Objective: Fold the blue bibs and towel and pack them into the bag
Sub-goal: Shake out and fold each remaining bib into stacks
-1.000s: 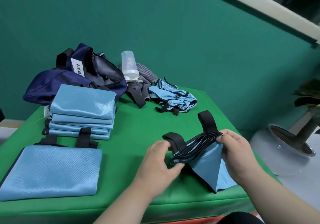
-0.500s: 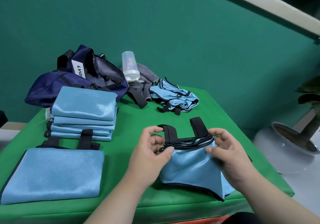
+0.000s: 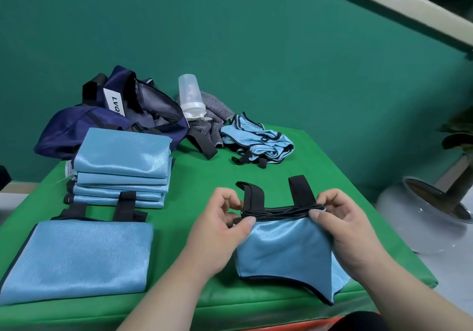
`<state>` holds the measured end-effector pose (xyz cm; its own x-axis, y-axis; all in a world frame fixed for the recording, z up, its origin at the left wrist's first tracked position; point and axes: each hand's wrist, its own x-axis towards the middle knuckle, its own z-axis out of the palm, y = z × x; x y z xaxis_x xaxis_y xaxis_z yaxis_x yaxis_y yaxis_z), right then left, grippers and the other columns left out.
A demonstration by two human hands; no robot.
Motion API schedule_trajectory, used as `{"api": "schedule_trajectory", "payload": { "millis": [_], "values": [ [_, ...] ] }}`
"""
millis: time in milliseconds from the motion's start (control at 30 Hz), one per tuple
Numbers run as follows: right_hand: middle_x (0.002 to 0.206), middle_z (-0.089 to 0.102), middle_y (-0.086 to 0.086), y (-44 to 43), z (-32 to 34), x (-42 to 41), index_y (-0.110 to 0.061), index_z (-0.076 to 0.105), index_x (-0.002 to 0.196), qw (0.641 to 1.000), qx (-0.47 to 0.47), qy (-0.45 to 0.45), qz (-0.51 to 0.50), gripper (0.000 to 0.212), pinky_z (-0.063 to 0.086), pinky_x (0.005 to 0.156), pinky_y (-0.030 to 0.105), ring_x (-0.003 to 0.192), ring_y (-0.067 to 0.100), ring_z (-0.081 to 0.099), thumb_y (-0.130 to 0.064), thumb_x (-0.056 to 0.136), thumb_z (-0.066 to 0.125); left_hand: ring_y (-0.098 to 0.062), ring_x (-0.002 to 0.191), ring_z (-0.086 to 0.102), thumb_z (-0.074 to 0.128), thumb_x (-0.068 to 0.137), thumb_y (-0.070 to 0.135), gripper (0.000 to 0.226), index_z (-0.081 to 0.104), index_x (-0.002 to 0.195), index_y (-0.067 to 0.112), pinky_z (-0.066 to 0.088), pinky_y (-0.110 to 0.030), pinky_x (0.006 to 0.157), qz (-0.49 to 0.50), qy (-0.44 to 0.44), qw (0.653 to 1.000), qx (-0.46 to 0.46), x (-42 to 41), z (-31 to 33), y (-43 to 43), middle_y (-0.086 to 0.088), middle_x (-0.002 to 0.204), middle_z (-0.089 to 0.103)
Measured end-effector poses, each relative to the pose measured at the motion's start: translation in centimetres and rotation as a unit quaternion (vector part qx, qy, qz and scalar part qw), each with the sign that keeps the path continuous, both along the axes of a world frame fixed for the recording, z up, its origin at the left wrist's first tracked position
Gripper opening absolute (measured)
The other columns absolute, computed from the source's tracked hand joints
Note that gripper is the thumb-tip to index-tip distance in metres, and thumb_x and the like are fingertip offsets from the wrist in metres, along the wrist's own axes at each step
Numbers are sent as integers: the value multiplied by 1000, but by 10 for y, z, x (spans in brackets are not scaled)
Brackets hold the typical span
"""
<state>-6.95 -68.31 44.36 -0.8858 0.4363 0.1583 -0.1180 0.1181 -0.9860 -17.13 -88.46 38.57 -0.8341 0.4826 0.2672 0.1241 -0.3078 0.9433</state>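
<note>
Now, mid-fold step: left hand (image 3: 220, 231) and right hand (image 3: 344, 225) apart, each pinching top hem of bib (image 3: 281, 248) at near table (image 3: 204, 177) edge. Next move likely: lay flat, square corners, fold, add to stack (image 3: 122, 167). Unfolded heap (image 3: 256, 138), towel (image 3: 213, 118), bag (image 3: 76, 126) wait at back.

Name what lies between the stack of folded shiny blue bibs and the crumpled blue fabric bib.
Head view: a flat black strap lies on the green table cover between the stack of folded bibs and the crumpled bib; otherwise bare.
</note>
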Motion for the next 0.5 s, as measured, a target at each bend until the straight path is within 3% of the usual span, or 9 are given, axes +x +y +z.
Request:
{"api": "schedule_trajectory", "payload": {
  "millis": [200, 267, 400, 500],
  "values": [
    [75, 43, 9, 0, -5, -4, -22, 57, 73, 999, 25, 0, -39, 34, 28, 62, 34, 71, 24, 34, 8, 85, 65, -17, 65, 38, 66, 78, 39, 15, 53, 84, 42, 32, -33, 64, -12, 25, 999, -34, -2, -3, -2, 16, 69, 47],
    [71, 43, 7, -1, -5, -6, -22, 56, 71, 999, 18, -3, -39, 34, 28, 61, 34, 68, 21, 35, 8, 86, 63, -12, 66, 43, 65, 81, 34, 14, 56, 88, 42, 35, -28, 65, -37, 31, 998, -48, -1, -4, -4, 14, 72, 55],
    [74, 43, 10, 0, -5, -8, -20, 55, 71, 999, -1, -10, -34, 34, 27, 59, 33, 68, 21, 35, 10, 87, 59, -19, 80, 51, 74, 72, 30, 28, 61, 97, 33, 40, -37, 76, -90, 12, 994, -53, 0, -7, -7, -19, 92, 66],
    [73, 45, 10, 3, -3, -9, -19, 57, 71, 999, -9, -15, -30, 35, 28, 58, 31, 64, 17, 37, 12, 86, 56, -17, 73, 52, 75, 73, 17, 26, 63, 88, 35, 43, -34, 72, -57, 1, 996, -67, -1, -6, -6, -11, 80, 67]
  ]
}}
